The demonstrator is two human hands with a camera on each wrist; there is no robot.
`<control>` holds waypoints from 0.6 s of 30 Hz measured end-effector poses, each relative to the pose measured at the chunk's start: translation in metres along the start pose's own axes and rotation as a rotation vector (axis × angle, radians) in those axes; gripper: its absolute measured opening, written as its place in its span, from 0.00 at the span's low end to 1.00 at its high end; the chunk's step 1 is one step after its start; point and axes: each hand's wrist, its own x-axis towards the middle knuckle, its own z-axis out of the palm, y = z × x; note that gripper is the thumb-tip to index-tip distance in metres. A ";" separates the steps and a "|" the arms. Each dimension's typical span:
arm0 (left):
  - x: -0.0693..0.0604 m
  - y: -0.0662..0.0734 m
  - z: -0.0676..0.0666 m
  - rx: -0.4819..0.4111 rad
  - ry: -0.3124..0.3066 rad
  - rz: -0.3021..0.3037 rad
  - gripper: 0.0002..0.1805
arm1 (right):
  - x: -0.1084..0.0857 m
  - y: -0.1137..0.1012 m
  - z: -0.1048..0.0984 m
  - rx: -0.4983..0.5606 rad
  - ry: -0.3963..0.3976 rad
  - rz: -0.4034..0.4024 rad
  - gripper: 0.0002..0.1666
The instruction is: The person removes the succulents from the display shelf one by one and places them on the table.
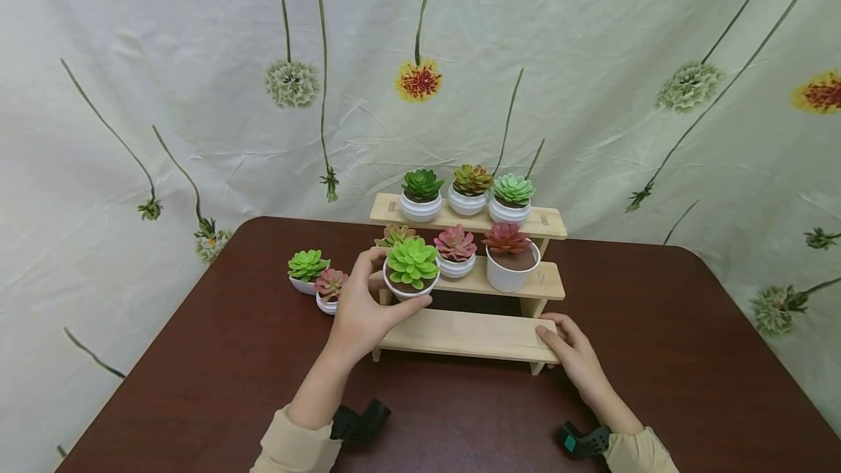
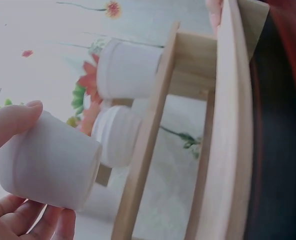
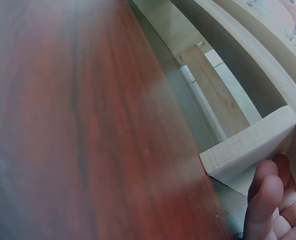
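Observation:
My left hand grips a white pot with a bright green artificial succulent, thumb on one side and fingers on the other. In the left wrist view the pot is held above the bottom step. At the right end of the wooden three-step plant stand, my right hand holds the lowest board, thumb on top. The right wrist view has its curled fingers against the stand's leg. On the middle step stand a pink succulent, a dark red succulent and another partly hidden behind the held pot.
The top step carries a dark green succulent, an orange-green succulent and a pale green succulent. Left of the stand, a green succulent and a pink succulent sit on the dark table. A flowered cloth hangs behind.

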 end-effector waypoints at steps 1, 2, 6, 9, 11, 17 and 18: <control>0.001 0.000 -0.002 -0.005 0.007 0.003 0.38 | 0.000 0.000 0.000 0.000 -0.001 -0.002 0.17; 0.001 -0.001 -0.003 -0.012 0.013 0.005 0.39 | 0.000 0.000 0.000 0.002 -0.002 -0.005 0.17; 0.005 -0.017 -0.009 -0.020 0.037 0.006 0.40 | 0.000 0.000 0.000 0.005 -0.003 -0.007 0.17; 0.008 -0.030 -0.014 0.003 0.052 -0.004 0.41 | 0.000 0.000 0.000 0.005 -0.001 -0.005 0.17; 0.009 -0.033 -0.017 0.017 0.054 -0.008 0.41 | 0.000 0.000 0.000 0.004 0.001 -0.002 0.17; 0.011 -0.035 -0.029 0.046 0.065 -0.037 0.41 | 0.000 0.000 0.000 0.003 -0.001 -0.006 0.17; 0.011 -0.035 -0.031 0.054 0.070 -0.044 0.41 | 0.000 0.000 0.000 0.004 -0.001 -0.007 0.17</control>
